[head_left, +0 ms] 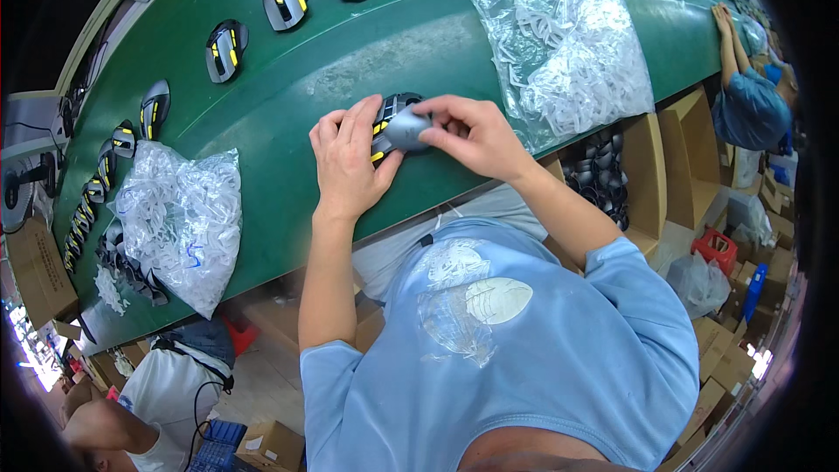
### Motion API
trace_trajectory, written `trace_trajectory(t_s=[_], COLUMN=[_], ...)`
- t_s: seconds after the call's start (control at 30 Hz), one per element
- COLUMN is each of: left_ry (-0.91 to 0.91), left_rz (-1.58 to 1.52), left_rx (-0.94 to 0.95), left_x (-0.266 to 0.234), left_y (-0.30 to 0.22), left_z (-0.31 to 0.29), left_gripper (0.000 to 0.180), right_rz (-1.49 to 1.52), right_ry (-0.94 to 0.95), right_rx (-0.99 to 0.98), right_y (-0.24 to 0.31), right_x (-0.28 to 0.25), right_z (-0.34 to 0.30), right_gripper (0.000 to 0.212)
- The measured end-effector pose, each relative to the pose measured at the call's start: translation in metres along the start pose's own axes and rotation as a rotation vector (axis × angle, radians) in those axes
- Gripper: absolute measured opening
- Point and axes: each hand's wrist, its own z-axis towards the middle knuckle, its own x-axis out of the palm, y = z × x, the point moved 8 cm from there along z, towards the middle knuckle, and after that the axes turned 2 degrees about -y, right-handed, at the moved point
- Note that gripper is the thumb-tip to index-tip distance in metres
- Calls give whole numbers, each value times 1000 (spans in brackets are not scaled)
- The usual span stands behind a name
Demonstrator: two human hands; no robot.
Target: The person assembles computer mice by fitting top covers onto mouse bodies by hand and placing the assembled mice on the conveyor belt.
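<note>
In the middle of the green bench, my left hand [348, 162] wraps round the left side of a black computer mouse [398, 105] with yellow stripes, steadying it on the surface. My right hand [479, 135] pinches a smooth grey curved cover [405, 129] between thumb and forefinger. That cover lies tilted over the near part of the mouse and hides much of it. Whether it is seated on the mouse or held just above, I cannot tell.
Clear bags of white plastic parts [577, 52] [188, 218] lie right and left. Finished-looking mice [287, 3] line the far side. A cardboard box [645, 175] of dark curved parts stands by my right arm. Other people [756, 109] sit at both ends.
</note>
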Motion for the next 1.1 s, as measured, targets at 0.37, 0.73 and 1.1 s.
trace_trajectory(t_s=[0.37, 0.73, 1.1], left_ry=[-4, -2, -17], left_rz=[-44, -63, -72], left_rx=[39, 15, 23], left_x=[-4, -2, -4], left_y=[-1, 2, 1], left_z=[2, 2, 1], left_gripper=[71, 70, 70], right_rz=[-451, -364, -428], right_ry=[84, 353, 398], right_rx=[-407, -420, -537], right_y=[13, 14, 21], right_x=[-10, 4, 3], right_z=[37, 42, 49], right_gripper=[39, 54, 55])
